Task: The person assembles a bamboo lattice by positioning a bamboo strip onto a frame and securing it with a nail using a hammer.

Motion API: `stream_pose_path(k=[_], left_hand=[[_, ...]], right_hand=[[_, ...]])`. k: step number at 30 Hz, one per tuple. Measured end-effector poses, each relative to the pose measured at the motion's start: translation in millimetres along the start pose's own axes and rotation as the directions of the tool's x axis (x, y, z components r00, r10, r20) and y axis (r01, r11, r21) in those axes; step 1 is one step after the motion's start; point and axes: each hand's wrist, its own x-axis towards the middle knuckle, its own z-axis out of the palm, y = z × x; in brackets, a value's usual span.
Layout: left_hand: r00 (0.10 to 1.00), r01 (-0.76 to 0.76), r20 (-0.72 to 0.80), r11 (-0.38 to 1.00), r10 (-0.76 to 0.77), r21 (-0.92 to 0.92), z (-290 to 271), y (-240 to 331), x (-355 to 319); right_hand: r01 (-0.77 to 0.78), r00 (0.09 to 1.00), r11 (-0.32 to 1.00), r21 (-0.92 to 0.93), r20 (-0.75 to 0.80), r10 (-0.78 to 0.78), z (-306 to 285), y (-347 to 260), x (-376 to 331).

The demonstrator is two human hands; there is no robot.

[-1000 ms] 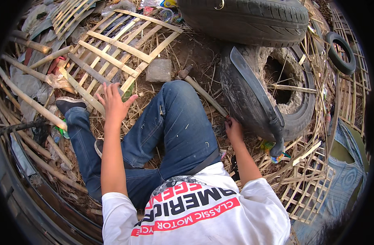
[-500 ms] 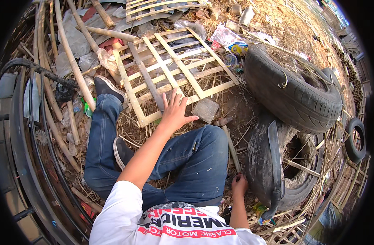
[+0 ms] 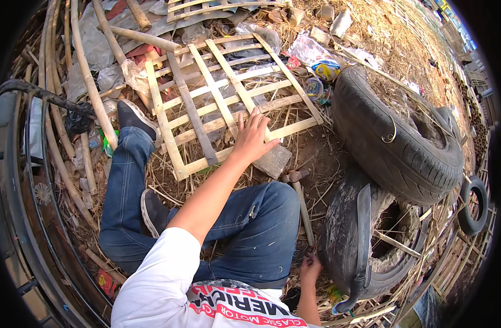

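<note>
My left hand [image 3: 252,138] is open, fingers spread, over the near edge of a bamboo lattice panel [image 3: 228,92]. Its fingertips reach the lower ends of the pale slats; one slat [image 3: 191,109] is darker grey. A squarish stone block [image 3: 273,163] lies by that near edge, just right of the hand. My right hand [image 3: 310,271] is low at the ground by my right knee, fingers bunched together. What they hold, if anything, is too small to make out. A hammer [image 3: 303,210] lies in front of it, handle end near the fingertips but apart.
Worn tyres [image 3: 395,136] are stacked on the right, a rubber strip [image 3: 363,235] hanging over the lower one. Bamboo poles [image 3: 86,71] and a black metal frame [image 3: 24,164] flank the left. Plastic litter [image 3: 308,49] and another lattice panel [image 3: 223,6] lie farther off.
My left hand has shifted right along the panel's near edge. My right hand stays low by the hammer's handle end, fingers still bunched. The whole view has tilted slightly.
</note>
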Motion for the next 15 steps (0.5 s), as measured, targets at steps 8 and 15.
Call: stream_pose_path(k=[8,15], left_hand=[[0.994,0.052,0.103,0.998,-0.047,-0.047,-0.5,3.8,-1.7],[0.978,0.185,0.155,0.924,-0.139,-0.335,-12.4,-2.0,3.5]], right_hand=[[0.090,0.974,0.791,0.605,-0.219,0.057,-18.4,-125.5,35.3],[0.135,0.979,0.387,0.912,-0.062,-0.195,13.7,-292.4,155.2]])
